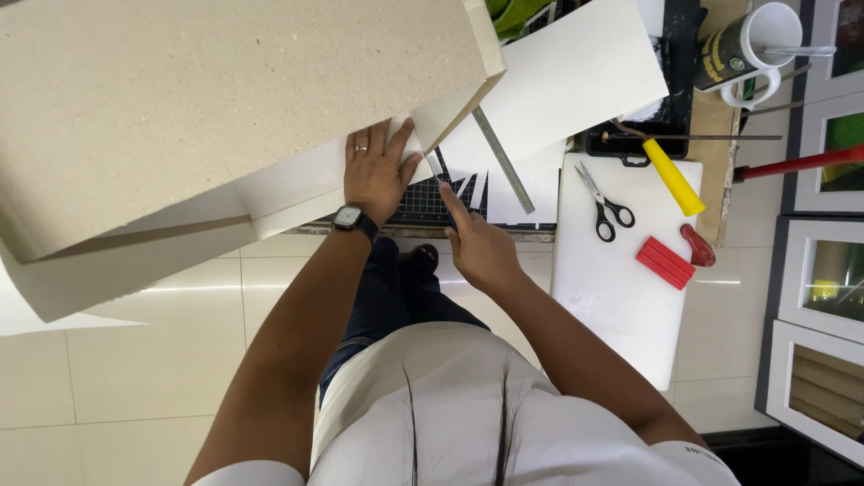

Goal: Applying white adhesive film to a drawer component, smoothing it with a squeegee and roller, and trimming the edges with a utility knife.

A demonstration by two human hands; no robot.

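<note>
My left hand, with a ring and a black wristwatch, presses flat on a white sheet that lies over a black cutting mat. Close beside it, my right hand grips a thin craft knife, index finger stretched along it, the tip down at the sheet's edge. A metal ruler lies slanted just beyond the knife. A large beige foam board overhangs the upper left and hides much of the table.
A white board to the right carries black-handled scissors, a red block and a yellow-handled tool. A mug stands at the top right. White picture frames line the right edge. Tiled floor below.
</note>
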